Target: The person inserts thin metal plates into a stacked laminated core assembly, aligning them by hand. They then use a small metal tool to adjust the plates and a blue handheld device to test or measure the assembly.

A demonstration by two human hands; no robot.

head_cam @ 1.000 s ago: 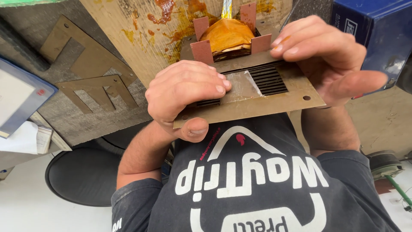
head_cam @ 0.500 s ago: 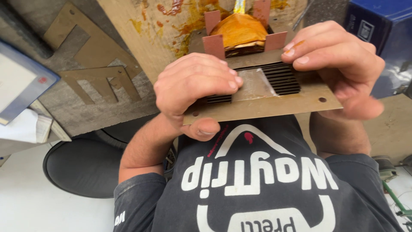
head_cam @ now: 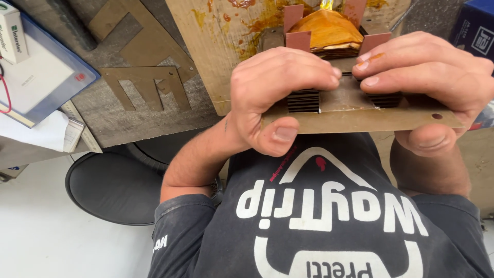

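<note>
My left hand (head_cam: 272, 95) and my right hand (head_cam: 427, 82) together grip a transformer core: a brown steel plate (head_cam: 360, 116) with stacks of thin dark laminations (head_cam: 303, 100) under my fingers. My thumbs press the plate's near edge and my fingers curl over its top. Behind the plate sits the coil (head_cam: 327, 28), wrapped in orange-yellow tape between pinkish bobbin flanges. The core rests against a stained cardboard sheet (head_cam: 221, 46).
Loose E-shaped brown laminations (head_cam: 149, 85) lie on the grey bench to the left. A blue-edged clipboard with white paper (head_cam: 41, 72) lies far left. A round black stool (head_cam: 116, 188) stands below. A blue box (head_cam: 476, 28) sits at the upper right.
The view has closed in on the core. My right fingers have slid left over the plate's top until they nearly meet my left fingertips, covering the right lamination stack.
</note>
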